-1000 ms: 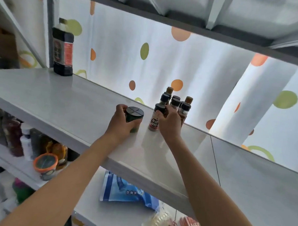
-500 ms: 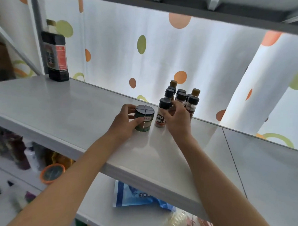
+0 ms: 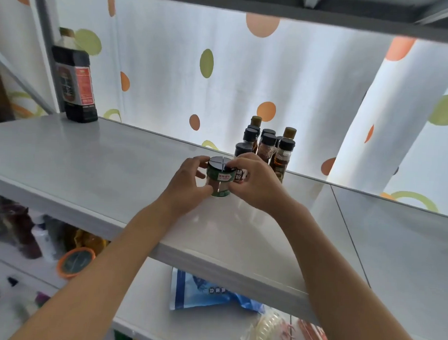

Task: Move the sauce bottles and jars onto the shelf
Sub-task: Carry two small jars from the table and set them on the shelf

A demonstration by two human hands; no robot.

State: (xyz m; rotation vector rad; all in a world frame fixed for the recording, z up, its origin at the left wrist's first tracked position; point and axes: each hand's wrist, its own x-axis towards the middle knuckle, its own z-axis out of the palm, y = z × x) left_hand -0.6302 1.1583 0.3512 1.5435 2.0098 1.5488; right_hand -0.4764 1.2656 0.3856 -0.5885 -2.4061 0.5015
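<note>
Head view: left hand (image 3: 189, 180) and right hand (image 3: 255, 182) both grip the green jar (image 3: 219, 181), upright on the shelf (image 3: 89, 164). Jar sits just in front of the small bottle cluster (image 3: 268, 148); dark sauce bottle (image 3: 75, 86) far left.

- We are seeing one green-labelled jar (image 3: 219, 179) standing on the shelf (image 3: 95, 164).
- We are counting about eight small capped bottles (image 3: 266, 148) clustering behind it.
- We are seeing one tall dark bottle (image 3: 75, 83) standing far left.
</note>
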